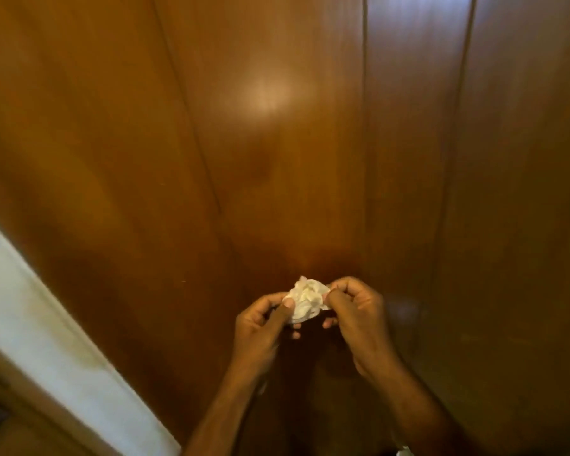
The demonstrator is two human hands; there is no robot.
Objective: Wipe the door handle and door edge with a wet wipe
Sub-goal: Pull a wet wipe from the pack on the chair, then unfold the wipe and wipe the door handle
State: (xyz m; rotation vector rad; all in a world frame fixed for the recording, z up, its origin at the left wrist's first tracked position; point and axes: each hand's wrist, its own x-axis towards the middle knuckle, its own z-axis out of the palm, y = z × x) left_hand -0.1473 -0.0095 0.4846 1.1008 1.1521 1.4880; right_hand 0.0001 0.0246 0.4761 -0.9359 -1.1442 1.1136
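A head-worn camera looks down at two bare hands held close together in the lower centre of the frame, in front of a glossy brown wooden door (277,143) that fills most of the view. Between the hands is a small, crumpled white wet wipe (306,299), bunched into a loose ball. The left hand (260,324) pinches its left side between thumb and fingers; the right hand (356,311) pinches its right side the same way, fingers curled in. A pale wall strip (46,324) runs diagonally across the lower left corner. A soft bright glare sits on the wood in the upper centre. A blurred, dull shine just right of the right hand may be the door handle (403,311), but it is too indistinct to be sure; the door edge cannot be picked out. The wipe looks very light, limp and damp, so it will likely fold and cling rather than hold a shape. It probably handles best spread flatter and backed by several fingers, gripped by its corners or edges while opening it, since thin wet material may tear if pulled hard.
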